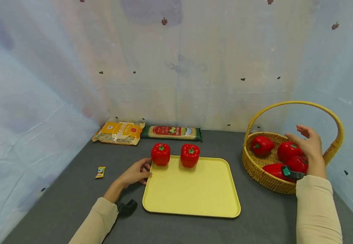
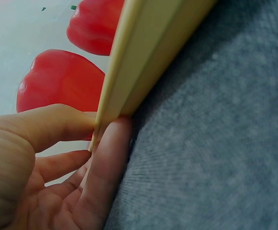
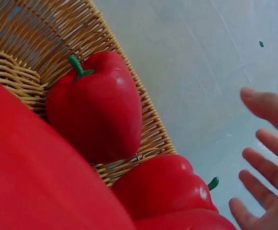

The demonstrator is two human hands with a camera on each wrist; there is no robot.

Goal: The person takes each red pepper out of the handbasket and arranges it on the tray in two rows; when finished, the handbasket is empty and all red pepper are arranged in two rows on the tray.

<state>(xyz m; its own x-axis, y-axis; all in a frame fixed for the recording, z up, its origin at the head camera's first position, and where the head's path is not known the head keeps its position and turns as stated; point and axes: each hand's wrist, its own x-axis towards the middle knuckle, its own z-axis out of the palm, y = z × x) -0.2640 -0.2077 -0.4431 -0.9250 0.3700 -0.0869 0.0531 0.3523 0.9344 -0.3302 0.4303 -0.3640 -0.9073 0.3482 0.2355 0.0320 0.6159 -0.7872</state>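
Note:
My left hand (image 1: 137, 172) pinches the left rim of a yellow tray (image 1: 194, 189). In the left wrist view the thumb (image 2: 67, 122) lies on one side of that rim and a finger (image 2: 110, 163) on the other. Two red bell peppers, a left one (image 1: 160, 155) and a right one (image 1: 190, 156), stand along the tray's far edge. Over a wicker basket (image 1: 261, 176) my right hand (image 1: 310, 144) hovers, fingers spread and holding nothing. Several red peppers lie inside the basket, among them one with a green stem (image 3: 98, 108); the right forearm partly hides the others.
The basket's tall handle (image 1: 295, 102) arches up around the right hand. At the back lie an orange food bag (image 1: 119, 133) and a long green packet (image 1: 171, 133). A small yellow sachet (image 1: 100, 172) is on the grey table left of the left hand.

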